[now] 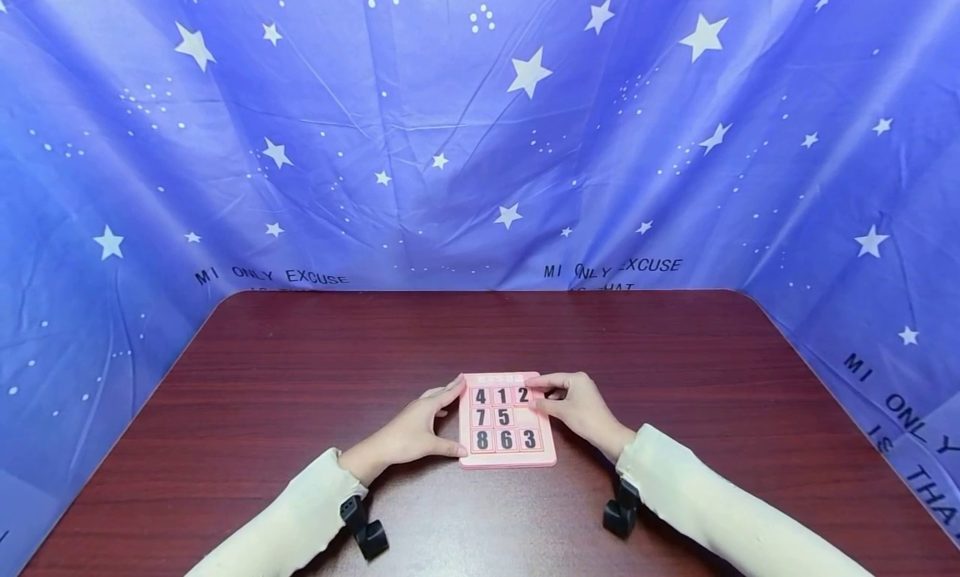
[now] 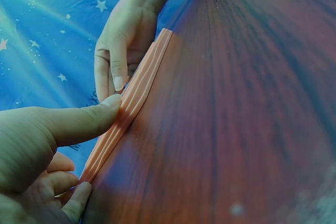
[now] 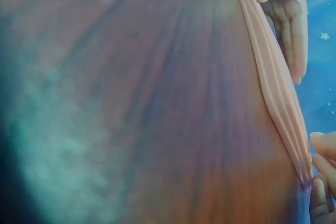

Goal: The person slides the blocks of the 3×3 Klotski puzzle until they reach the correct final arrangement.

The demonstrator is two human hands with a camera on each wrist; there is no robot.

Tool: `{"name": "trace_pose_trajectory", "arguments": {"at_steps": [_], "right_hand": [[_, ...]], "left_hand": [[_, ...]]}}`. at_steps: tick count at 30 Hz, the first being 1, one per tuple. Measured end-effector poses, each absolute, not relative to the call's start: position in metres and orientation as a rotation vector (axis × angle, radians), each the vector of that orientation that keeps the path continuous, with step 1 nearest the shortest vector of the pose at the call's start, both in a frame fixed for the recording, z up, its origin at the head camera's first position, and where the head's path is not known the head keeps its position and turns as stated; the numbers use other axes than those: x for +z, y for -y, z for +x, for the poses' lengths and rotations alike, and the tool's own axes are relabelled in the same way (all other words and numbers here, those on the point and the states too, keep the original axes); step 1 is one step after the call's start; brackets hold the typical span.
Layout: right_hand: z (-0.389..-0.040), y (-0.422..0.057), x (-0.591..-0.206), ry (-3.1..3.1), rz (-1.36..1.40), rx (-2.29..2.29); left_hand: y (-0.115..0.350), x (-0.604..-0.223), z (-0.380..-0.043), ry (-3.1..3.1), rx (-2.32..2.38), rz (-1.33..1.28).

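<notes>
On the table [image 1: 637, 343] in the head view, a pink number puzzle [image 1: 507, 459] lies face up; the left hand [image 1: 405, 433] grips its left side, likely to steady it. The right hand [image 1: 583, 408] touches its right side near the 2 tile [image 1: 522, 395]; whether it pinches, I cannot tell. From the left wrist, the thumb meets the puzzle's edge, apparently as a brace. From the right wrist, both hands flank it, seemingly for balance.

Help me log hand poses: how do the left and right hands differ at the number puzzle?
The left hand spans the left edge of the number puzzle; the right hand is at its upper right. The left hand's thumb and fingers spread wide; the right hand's are closer together. Both emerge from cream sleeves.
</notes>
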State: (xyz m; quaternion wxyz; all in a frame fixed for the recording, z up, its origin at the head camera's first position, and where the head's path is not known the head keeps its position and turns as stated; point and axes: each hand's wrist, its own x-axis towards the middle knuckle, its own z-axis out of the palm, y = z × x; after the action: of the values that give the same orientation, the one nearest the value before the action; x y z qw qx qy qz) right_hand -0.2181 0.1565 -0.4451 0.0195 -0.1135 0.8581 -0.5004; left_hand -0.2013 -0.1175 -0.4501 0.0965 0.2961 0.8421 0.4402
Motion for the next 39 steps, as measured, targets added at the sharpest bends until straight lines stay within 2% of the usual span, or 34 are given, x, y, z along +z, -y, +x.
{"name": "trace_pose_trajectory", "arguments": {"at_steps": [14, 39], "right_hand": [[-0.223, -0.165, -0.448, -2.337, -0.379, -1.749], [-0.211, -0.172, -0.447, -2.265, -0.389, -1.707]], "left_hand": [[0.119, -0.450, -0.202, -2.498, 1.308, 0.871], [0.118, -0.452, -0.202, -2.495, 1.303, 0.863]]}}
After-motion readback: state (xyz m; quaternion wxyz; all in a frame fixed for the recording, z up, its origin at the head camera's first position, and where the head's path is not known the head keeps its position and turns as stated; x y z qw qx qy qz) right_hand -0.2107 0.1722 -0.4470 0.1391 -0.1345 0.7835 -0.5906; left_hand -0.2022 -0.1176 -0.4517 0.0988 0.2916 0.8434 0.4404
